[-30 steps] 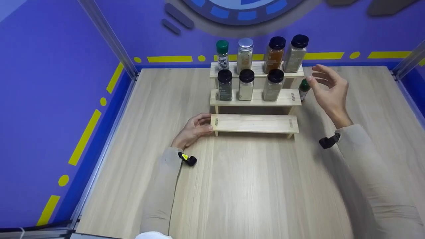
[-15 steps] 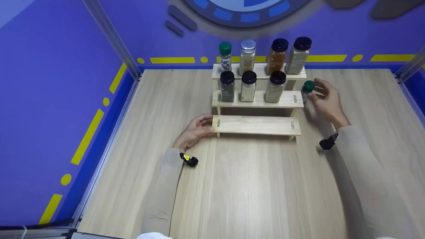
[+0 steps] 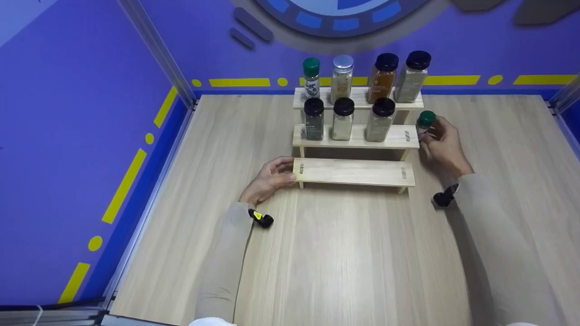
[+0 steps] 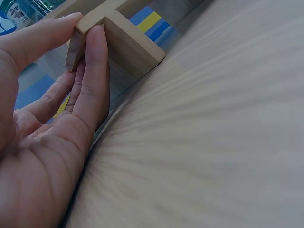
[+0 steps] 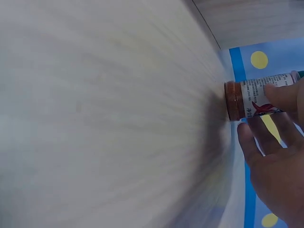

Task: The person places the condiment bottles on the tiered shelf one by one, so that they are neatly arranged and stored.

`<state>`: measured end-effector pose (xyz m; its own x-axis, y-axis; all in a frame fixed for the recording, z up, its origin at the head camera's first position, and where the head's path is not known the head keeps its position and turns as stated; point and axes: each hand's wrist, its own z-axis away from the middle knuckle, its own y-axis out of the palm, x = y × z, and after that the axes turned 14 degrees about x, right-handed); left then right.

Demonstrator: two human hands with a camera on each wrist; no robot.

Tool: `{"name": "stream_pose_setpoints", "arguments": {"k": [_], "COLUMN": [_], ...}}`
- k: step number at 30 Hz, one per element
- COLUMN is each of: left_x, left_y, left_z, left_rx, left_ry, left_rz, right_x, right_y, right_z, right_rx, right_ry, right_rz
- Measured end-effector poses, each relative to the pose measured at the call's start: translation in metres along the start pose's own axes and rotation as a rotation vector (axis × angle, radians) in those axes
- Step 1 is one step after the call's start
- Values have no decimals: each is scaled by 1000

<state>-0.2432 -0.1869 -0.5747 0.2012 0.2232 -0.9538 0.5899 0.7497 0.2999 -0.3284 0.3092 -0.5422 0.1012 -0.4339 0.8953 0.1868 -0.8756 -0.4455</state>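
My right hand (image 3: 446, 146) holds a small spice jar (image 3: 425, 121) with a green cap, just beyond the right end of the rack. In the right wrist view, the thumb lies on the white label of this spice jar (image 5: 259, 97), whose base shows red-brown contents. Whether its base touches the table I cannot tell. At the rack's other end, my left hand (image 3: 269, 180) pinches the left edge of the lowest step of the wooden spice rack (image 3: 353, 171). The left wrist view shows thumb and fingertips on either side of that wooden edge (image 4: 97, 16).
The middle step bears several black-capped jars, among them a dark one (image 3: 314, 120). On the top step stand a green-capped jar (image 3: 311, 79), a silver-capped jar (image 3: 342, 81), an orange-brown jar (image 3: 383, 80) and a pale jar (image 3: 412, 78). A blue wall (image 3: 253, 59) rises behind the table (image 3: 344, 253).
My right hand has come down and leftward to the green-capped spice jar and taken hold of it. My left hand stays on the rack's edge.
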Motion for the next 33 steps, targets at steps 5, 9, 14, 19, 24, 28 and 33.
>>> {"name": "stream_pose_setpoints", "arguments": {"k": [5, 9, 14, 19, 24, 28, 33], "left_x": [0, 0, 1, 0, 0, 0, 1], "left_y": [0, -1, 0, 0, -1, -1, 0], "left_z": [0, 0, 0, 0, 0, 0, 1], "left_rx": [0, -1, -1, 0, 6, 2, 3], "left_ry": [-7, -6, -2, 2, 6, 1, 2], "left_rz": [-2, -1, -6, -17, -8, -8, 6], "right_x": [5, 9, 12, 18, 30, 41, 54], "right_y": [1, 0, -5, -10, -17, -23, -29], "right_z": [2, 4, 8, 12, 18, 25, 33], "right_rx": [-31, -65, -102, -130, -180, -209, -245], "right_ry": [1, -14, -42, -89, -134, -159, -191], "right_rz": [-1, -30, -42, -91, -111, -113, -127]}}
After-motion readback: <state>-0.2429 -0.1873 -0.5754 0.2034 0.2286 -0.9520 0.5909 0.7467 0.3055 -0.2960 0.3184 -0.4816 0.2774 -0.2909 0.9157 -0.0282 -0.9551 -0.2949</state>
